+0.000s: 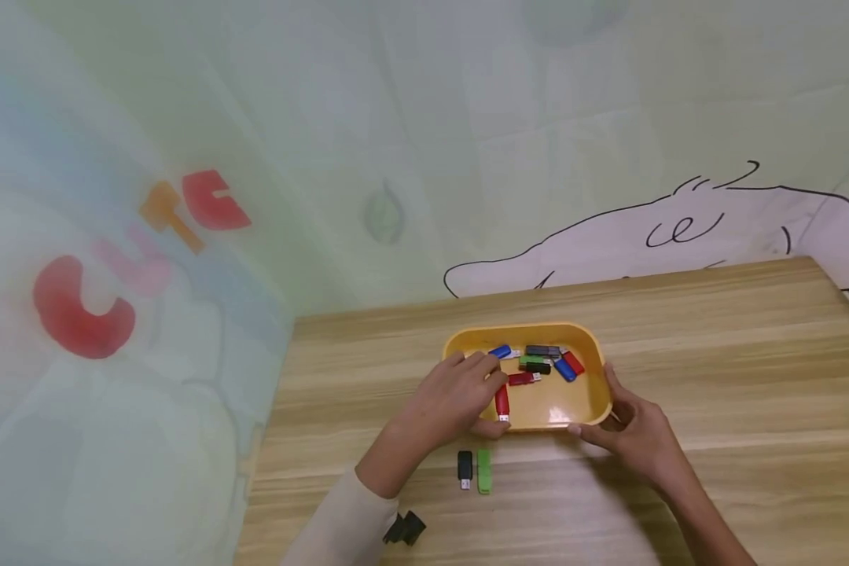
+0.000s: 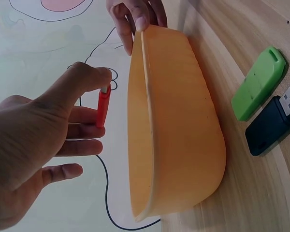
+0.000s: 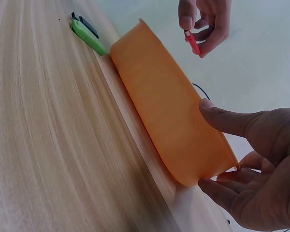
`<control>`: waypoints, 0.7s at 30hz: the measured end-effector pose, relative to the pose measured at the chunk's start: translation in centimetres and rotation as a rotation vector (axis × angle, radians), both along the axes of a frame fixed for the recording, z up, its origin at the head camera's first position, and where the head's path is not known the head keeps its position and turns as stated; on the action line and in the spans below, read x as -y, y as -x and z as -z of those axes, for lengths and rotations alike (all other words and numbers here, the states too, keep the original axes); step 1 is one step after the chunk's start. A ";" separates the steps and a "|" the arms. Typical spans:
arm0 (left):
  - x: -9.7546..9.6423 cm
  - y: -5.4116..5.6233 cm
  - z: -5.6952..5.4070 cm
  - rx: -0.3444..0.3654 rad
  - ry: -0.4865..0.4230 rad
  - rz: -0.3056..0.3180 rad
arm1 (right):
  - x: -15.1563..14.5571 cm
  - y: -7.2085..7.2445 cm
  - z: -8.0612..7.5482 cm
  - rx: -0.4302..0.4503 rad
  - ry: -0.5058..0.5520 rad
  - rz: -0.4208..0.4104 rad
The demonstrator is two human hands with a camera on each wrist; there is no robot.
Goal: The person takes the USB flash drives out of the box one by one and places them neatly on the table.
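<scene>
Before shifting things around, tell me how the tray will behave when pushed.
The tray looks thin-walled, so probably light and slightly flexible. Its broad shape should make it slide rather than tip. Sticks lying loose inside would likely shift.

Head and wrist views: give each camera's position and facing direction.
Head: on the head, facing forward and down into the tray; left hand and right hand show.
Left wrist: on that wrist, facing the tray's side; both hands show.
Right wrist: on that wrist, facing the tray's side; both hands show.
Both wrist views share the tray, red stick and green stick.
</scene>
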State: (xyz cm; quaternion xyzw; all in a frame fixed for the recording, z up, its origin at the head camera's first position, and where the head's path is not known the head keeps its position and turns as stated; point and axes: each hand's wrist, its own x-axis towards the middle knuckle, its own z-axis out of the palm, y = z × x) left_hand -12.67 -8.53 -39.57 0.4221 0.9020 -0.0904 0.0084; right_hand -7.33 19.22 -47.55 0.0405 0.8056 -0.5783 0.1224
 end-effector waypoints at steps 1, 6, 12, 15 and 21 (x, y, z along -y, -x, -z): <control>0.1 -0.1 0.0 0.000 -0.007 0.003 | 0.0 0.1 0.0 -0.004 0.000 -0.002; 0.5 -0.4 -0.1 -0.009 -0.047 0.023 | 0.0 0.2 -0.2 0.002 0.004 -0.005; 0.9 -0.8 0.1 -0.008 -0.092 0.016 | 0.0 0.2 -0.3 0.004 -0.028 -0.004; 1.1 -1.2 0.3 0.019 -0.109 0.000 | 0.1 0.2 -0.2 0.003 -0.019 -0.009; 1.2 -1.7 0.6 0.045 -0.120 -0.014 | 0.2 0.2 -0.2 0.009 -0.012 -0.007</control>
